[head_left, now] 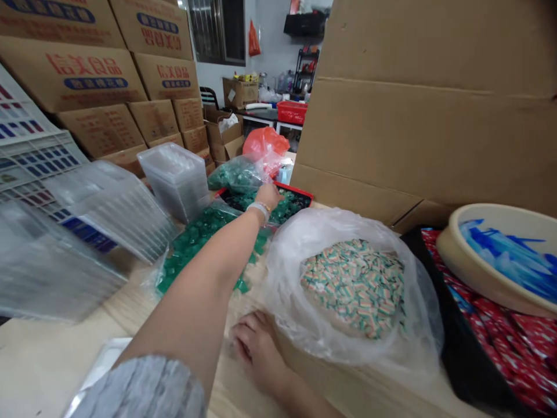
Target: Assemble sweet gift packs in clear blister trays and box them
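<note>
My left hand (pixel 268 197) reaches far forward over a red-rimmed black tray (pixel 300 193) of green pieces. Its fingers point down and look closed; whatever they hold is hidden. Beneath the left forearm, more green pieces (pixel 191 244) lie on clear plastic, a few of them on the bare tabletop. My right hand (pixel 257 348) rests on the wooden table (pixel 226 371), fingers curled in, and I cannot make out anything inside. Just right of it stands an open, translucent plastic bag (pixel 287 261) full of small striped pieces (pixel 357 284) in green, white and orange.
Clear plastic containers (pixel 174 177) stand stacked on the left, before a white crate (pixel 35 151) and cardboard boxes (pixel 87 69). Tall cardboard (pixel 426 116) walls the back right. A beige basin (pixel 452 249) with blue items sits above red packets (pixel 500 348).
</note>
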Tool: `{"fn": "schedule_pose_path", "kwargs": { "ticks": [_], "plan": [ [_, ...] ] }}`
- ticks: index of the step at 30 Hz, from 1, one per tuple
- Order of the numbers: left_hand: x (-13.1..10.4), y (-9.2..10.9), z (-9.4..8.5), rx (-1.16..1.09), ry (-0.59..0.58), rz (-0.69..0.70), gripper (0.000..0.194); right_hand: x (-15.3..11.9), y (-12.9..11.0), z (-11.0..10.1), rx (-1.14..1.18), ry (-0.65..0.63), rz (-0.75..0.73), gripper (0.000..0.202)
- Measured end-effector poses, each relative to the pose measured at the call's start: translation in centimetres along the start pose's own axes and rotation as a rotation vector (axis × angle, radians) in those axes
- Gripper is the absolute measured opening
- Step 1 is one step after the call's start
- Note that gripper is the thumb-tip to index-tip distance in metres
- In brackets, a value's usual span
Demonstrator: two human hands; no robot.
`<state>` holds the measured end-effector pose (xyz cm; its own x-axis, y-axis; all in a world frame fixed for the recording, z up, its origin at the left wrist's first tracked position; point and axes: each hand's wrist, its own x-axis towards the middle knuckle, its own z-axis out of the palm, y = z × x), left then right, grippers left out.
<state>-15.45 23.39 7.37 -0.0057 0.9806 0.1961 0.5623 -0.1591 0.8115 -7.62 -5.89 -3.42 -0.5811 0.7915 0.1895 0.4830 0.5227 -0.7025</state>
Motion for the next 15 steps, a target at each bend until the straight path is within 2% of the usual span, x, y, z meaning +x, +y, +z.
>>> {"fn": "schedule_pose_path", "kwargs": {
  "ticks": [3,5,7,10,12,15],
  "plan": [
    [-1.7,0.1,-2.3,0.206,-0.078,-0.004,0.019,0.1,-0.2,-0.5,0.002,-0.004,-0.022,0.01],
    [-4.3,-0.2,-4.5,0.302,-0.131,0.027,0.024,0.2,-0.3,-0.7,-0.004,0.0,-0.035,0.01],
    [-8.3,-1.2,-7.1,0.374,-0.154,0.03,0.024,0.2,-0.2,-0.6,-0.011,0.01,-0.052,0.012],
    [-15.6,-3.9,-10.4,0.505,-0.146,-0.025,0.023,0.0,-0.1,-0.2,-0.026,0.025,-0.086,0.016],
    [-20.5,-5.7,-11.4,0.61,-0.098,-0.067,0.029,-0.1,0.0,0.2,-0.036,0.04,-0.11,0.018],
    [-26.5,-7.1,-11.0,0.832,-0.087,-0.045,0.035,-0.3,0.0,0.5,-0.054,0.055,-0.146,0.021]
  ]
}}
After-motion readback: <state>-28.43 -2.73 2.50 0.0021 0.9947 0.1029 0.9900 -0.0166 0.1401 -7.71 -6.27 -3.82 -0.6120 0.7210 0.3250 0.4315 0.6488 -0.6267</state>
